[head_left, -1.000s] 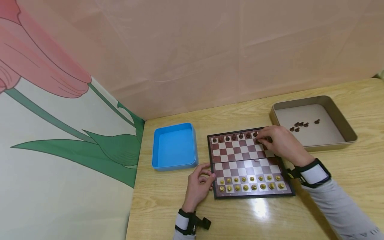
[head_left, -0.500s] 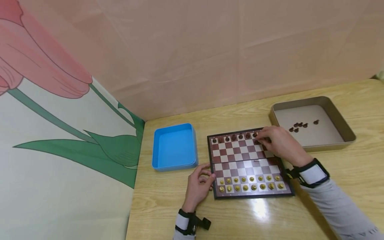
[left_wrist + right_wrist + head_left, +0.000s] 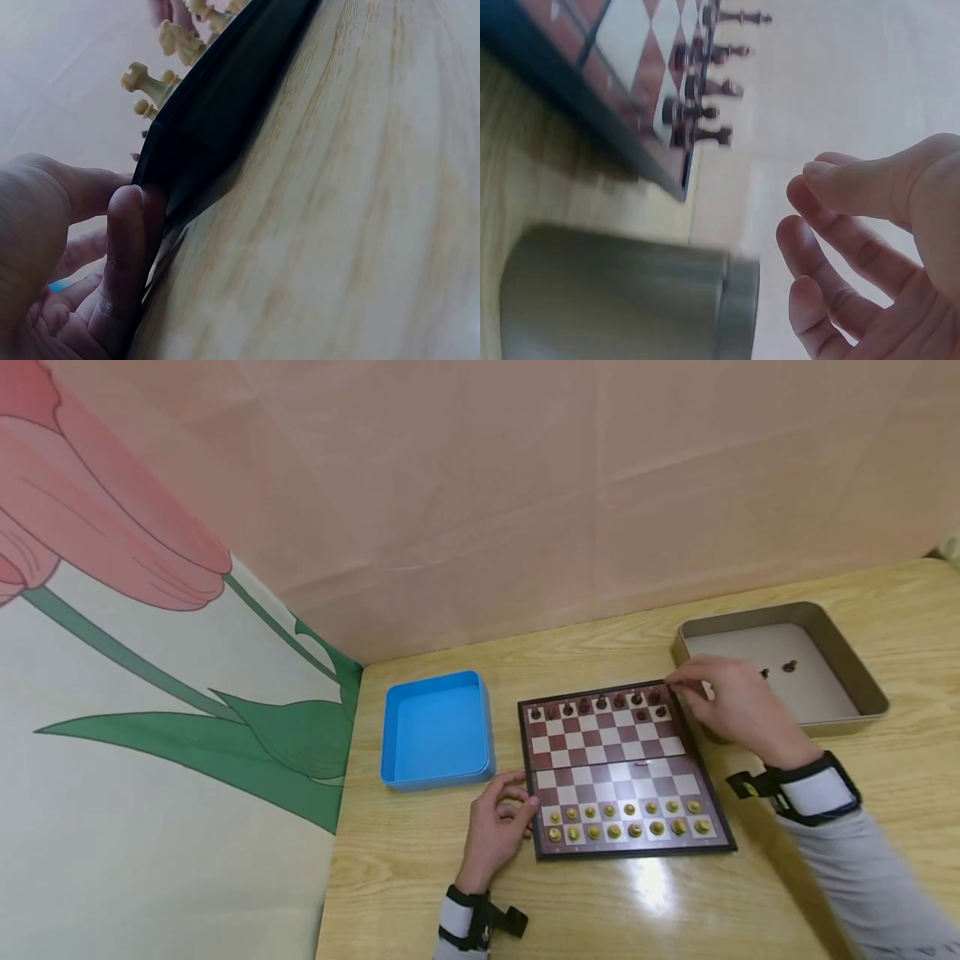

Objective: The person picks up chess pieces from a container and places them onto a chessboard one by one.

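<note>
A folding magnetic chessboard point(image 3: 592, 752) lies on the table, with gold pieces point(image 3: 635, 828) in two full rows on the near side. Dark pieces point(image 3: 601, 702) fill the far row, and two dark pawns point(image 3: 651, 713) stand before them at the right. My left hand point(image 3: 493, 831) grips the board's left edge between thumb and fingers; the left wrist view shows its fingers point(image 3: 124, 232) at the black rim. Over the gap between board and tan tray is my right hand point(image 3: 738, 706), fingers loosely bent, nothing between thumb and fingertips in the right wrist view.
A tan tray point(image 3: 836, 724) stands right of the board. Loose dark pawns point(image 3: 790, 667) lie in it, some hidden behind the right hand. Left of the board is a blue tray point(image 3: 438, 727). A peach cloth point(image 3: 480, 510) hangs along the table's back edge.
My right hand has let go of a dark pawn on the second row and moved right towards the tan tray, uncovering the board's far right corner. My left hand stays at the board's edge.
</note>
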Demonstrator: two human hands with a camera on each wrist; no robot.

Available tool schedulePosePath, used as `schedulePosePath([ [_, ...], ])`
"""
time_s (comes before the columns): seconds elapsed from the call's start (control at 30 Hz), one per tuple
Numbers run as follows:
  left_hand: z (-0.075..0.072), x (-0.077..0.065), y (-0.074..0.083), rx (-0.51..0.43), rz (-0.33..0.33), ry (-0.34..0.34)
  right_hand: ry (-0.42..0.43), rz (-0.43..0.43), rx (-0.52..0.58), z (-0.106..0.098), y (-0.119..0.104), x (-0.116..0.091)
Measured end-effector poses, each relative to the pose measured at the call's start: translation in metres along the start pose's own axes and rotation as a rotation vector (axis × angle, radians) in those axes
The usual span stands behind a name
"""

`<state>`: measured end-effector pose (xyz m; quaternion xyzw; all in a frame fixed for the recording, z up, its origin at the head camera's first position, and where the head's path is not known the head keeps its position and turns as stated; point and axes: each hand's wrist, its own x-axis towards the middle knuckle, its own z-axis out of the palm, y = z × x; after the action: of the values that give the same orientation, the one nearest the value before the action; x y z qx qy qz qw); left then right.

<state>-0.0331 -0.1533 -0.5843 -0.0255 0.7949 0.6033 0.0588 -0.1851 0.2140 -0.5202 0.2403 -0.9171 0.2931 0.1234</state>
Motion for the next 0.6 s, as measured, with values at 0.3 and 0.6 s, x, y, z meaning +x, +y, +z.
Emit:
schedulePosePath([
  [0.3,0.0,0.0,-0.001,-0.004,0.007,0.001,0.061,0.031,-0.024,-0.01,0.027,-0.003],
  [0.6,0.0,0.001,-0.001,-0.002,0.006,-0.006,-0.005,0.156,-0.049,-0.01,0.048,-0.011],
])
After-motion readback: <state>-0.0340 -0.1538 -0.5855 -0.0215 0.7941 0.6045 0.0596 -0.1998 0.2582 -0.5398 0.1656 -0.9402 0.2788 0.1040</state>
